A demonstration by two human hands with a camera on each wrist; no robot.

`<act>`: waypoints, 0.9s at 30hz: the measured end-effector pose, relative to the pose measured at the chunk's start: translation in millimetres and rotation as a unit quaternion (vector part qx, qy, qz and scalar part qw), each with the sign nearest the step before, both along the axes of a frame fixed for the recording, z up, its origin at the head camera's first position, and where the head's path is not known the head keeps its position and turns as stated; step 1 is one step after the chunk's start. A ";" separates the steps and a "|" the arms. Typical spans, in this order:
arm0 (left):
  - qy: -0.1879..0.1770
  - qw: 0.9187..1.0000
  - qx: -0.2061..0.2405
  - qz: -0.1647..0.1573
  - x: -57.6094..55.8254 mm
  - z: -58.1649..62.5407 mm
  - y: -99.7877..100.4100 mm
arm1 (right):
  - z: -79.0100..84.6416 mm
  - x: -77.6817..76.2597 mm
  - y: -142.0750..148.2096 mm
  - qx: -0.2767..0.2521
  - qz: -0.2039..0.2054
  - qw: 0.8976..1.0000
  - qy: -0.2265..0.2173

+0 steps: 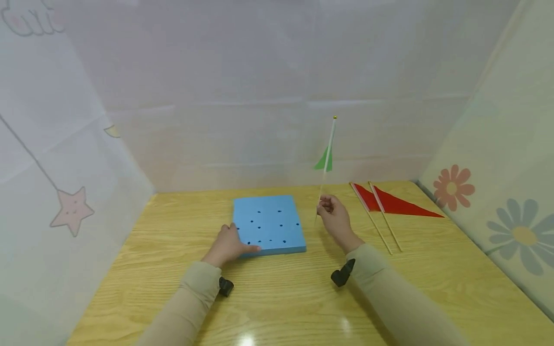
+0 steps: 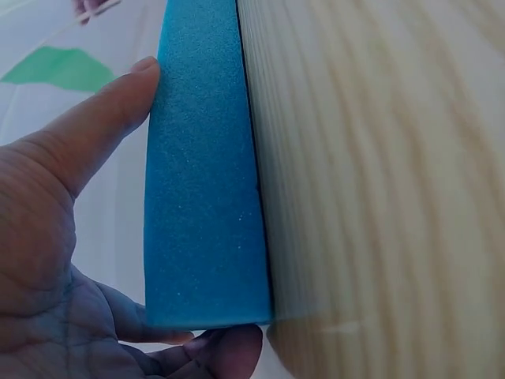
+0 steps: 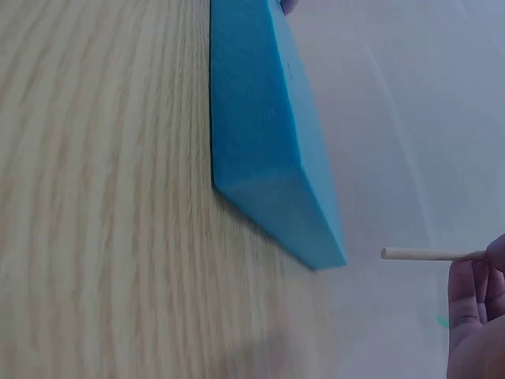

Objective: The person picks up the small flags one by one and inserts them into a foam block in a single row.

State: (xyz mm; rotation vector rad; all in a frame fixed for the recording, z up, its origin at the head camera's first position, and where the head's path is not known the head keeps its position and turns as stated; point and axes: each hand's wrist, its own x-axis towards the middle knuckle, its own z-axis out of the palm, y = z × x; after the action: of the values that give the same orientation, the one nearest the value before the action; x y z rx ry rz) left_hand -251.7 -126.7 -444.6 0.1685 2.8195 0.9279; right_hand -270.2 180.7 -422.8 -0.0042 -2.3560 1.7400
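Observation:
A blue foam block (image 1: 268,218) with several small holes in its top lies flat on the wooden table. My left hand (image 1: 231,244) holds its near left corner. The thumb rests on the top by the front edge and the fingers bend against the left side, as the block (image 2: 201,174) shows in the left wrist view. To the right of the block, my right hand (image 1: 335,218) pinches the thin stick of a small green flag (image 1: 327,161) low down. This flag stands almost upright, gold tip up. In the right wrist view the stick's bare lower end (image 3: 418,254) is off the table.
Two red pennant flags (image 1: 400,206) on wooden sticks lie side by side on the table (image 1: 182,221), right of my right hand. Pale printed cloth (image 1: 242,134) hangs behind and at both sides of the table.

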 end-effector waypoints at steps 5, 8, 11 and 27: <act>-0.002 1.000 0.002 -0.001 -1.0 -2.1 4.2 | -3.5 -6.5 -15.6 0.020 0.013 1.000 0.016; -0.002 1.000 0.003 -0.001 -1.3 -2.9 6.1 | -7.3 -9.2 -21.9 0.016 0.013 1.000 0.017; -0.004 1.000 0.004 0.001 -1.3 -3.7 7.3 | -10.0 -11.4 -26.6 0.012 0.011 1.000 0.014; -0.002 1.000 0.007 -0.007 -2.1 -1.8 6.4 | -20.5 -18.3 -29.2 0.019 0.014 0.999 0.039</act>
State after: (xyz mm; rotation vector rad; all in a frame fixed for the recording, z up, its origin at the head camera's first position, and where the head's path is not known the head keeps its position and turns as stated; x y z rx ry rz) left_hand -253.8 -120.3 -446.4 0.1871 2.8046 0.9452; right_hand -288.5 151.6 -443.3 0.1005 -2.3421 1.6761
